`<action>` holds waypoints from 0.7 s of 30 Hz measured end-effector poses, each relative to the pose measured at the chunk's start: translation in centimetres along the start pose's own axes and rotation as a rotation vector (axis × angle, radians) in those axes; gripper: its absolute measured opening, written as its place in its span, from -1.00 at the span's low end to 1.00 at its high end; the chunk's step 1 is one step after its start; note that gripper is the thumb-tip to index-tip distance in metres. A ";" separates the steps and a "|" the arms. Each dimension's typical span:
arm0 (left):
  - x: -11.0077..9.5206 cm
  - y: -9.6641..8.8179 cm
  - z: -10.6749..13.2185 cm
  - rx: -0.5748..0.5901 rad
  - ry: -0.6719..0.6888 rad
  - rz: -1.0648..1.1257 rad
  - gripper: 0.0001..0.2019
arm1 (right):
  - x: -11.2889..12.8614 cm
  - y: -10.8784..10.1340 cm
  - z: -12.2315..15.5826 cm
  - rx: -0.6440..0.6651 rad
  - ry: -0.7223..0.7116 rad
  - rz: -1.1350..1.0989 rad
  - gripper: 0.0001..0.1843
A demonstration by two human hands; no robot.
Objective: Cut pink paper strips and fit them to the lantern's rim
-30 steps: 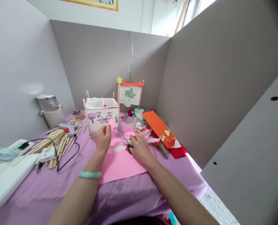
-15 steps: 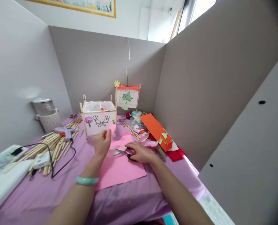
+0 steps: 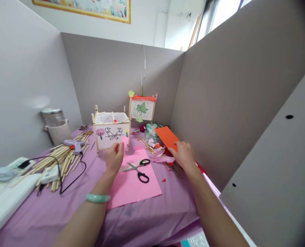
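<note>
My left hand (image 3: 114, 158) pinches a small pink paper piece (image 3: 125, 140) between thumb and fingers. Under it lies a pink sheet (image 3: 139, 192) on the purple cloth. Open scissors (image 3: 135, 167) with black handles rest on that sheet, let go by either hand. To the right, my right hand (image 3: 184, 157) is closed at the lower end of an orange paper (image 3: 165, 135), thumb at its left edge and fingers over it. The hand covers that end of the paper.
A white-sided stick-framed box (image 3: 112, 135) with drawn birds stands behind my left hand. Further back hangs a decorated lantern (image 3: 142, 109). At left are wooden sticks (image 3: 65, 163), a glue gun (image 3: 75, 145) and a jar (image 3: 54, 118). Paper scraps (image 3: 162, 157) lie at right.
My right hand has let go of the scissors and moved right to the orange paper. The scissors now lie on the pink sheet. My left hand still holds the small pink piece.
</note>
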State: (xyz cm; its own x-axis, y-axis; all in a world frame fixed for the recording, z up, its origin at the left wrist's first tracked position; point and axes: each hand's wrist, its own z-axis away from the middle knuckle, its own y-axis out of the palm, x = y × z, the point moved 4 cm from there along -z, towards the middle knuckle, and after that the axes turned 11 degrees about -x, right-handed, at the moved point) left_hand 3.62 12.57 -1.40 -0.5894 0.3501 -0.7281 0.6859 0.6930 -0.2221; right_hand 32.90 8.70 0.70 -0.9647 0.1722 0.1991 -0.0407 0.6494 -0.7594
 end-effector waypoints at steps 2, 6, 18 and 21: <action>0.0 0.1 0.1 0.005 0.006 0.005 -0.66 | -0.8 0.5 -0.7 0.099 -0.007 0.153 -0.54; 0.2 0.2 0.1 0.012 0.032 0.000 -0.66 | -0.1 3.1 -1.4 0.256 -0.058 0.281 -0.59; -0.3 0.3 0.3 0.011 0.055 0.048 -0.66 | 0.4 0.0 -10.3 0.204 -0.050 0.365 -0.72; -0.3 0.3 0.4 0.011 0.047 0.055 -0.66 | 1.6 0.6 -12.8 0.218 -0.122 0.349 -0.66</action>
State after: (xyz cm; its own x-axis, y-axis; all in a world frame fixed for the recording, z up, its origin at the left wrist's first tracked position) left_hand 4.14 12.46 -1.51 -0.5700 0.4168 -0.7081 0.7224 0.6649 -0.1901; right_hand 34.71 18.84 8.55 -0.9536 0.2564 -0.1576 0.2520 0.3938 -0.8840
